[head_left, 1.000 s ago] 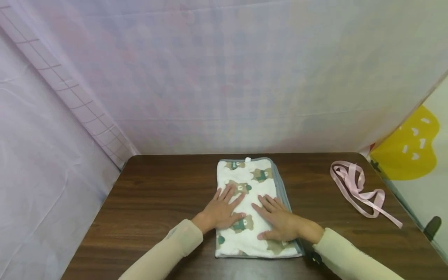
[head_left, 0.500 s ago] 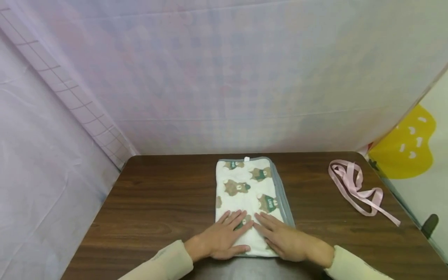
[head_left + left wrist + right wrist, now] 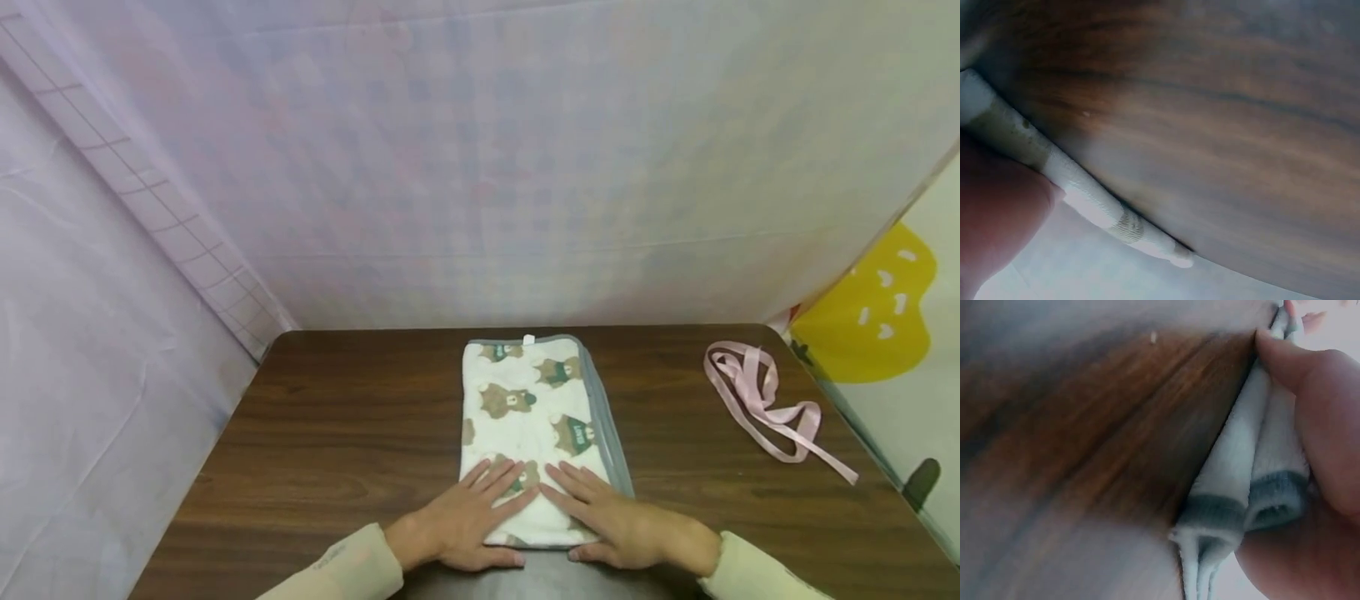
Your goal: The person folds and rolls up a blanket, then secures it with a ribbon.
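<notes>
A folded white blanket (image 3: 517, 429) with brown bears and grey trim lies on the dark wooden table in the head view. My left hand (image 3: 465, 521) rests on its near left part, fingers spread and straight. On the near right part lies my right hand (image 3: 626, 525), also with straight fingers. Both thumbs reach the blanket's near edge, and the index fingertips nearly meet. The left wrist view shows my left thumb (image 3: 1010, 212) against the blanket edge (image 3: 1088, 197). In the right wrist view, my right thumb (image 3: 1291, 359) sits beside the stacked folds (image 3: 1232, 450).
A loosely looped pink ribbon (image 3: 757, 400) lies on the right side of the wooden table (image 3: 352, 417). Pale patterned sheeting (image 3: 480, 167) hangs behind the table and along its left. A yellow printed shape (image 3: 870, 317) shows at the right.
Both hands have slid from the blanket's middle toward its near edge, uncovering more of the bear print. The thumbs have moved out to that edge. The ribbon stays in place.
</notes>
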The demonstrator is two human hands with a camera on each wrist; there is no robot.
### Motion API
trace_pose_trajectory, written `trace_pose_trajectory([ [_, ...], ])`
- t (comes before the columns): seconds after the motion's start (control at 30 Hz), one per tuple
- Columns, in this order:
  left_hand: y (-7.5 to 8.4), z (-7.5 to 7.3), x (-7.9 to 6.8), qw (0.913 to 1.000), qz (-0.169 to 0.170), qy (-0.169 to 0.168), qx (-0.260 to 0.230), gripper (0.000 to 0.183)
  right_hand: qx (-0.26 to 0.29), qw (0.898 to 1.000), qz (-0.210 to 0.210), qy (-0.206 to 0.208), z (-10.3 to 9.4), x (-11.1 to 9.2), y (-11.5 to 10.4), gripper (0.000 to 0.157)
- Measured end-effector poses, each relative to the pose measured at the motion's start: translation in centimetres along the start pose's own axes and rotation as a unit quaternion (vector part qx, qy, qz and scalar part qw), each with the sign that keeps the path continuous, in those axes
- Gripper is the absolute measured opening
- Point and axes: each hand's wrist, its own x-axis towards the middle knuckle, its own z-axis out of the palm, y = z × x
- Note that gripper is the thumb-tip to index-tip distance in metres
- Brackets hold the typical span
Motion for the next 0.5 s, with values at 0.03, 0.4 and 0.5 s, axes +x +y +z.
trace_pose_trajectory([
  [0.03,0.0,0.0,0.0,1.0000,-0.001,-0.001,-0.002,0.082,-0.006,1.000,-0.007,0.005,0.0,0.0,0.1,0.076],
  [0.4,0.4,-0.8,0.1,0.9992,-0.006,0.038,0.011,0.074,0.007,0.998,-0.057,0.035,-0.9,0.1,0.8,0.054],
  [0.5,0.6,-1.2,0.1,0.9990,-0.007,0.040,0.019,0.076,0.026,0.998,-0.047,0.031,-1.2,0.1,0.8,0.051],
])
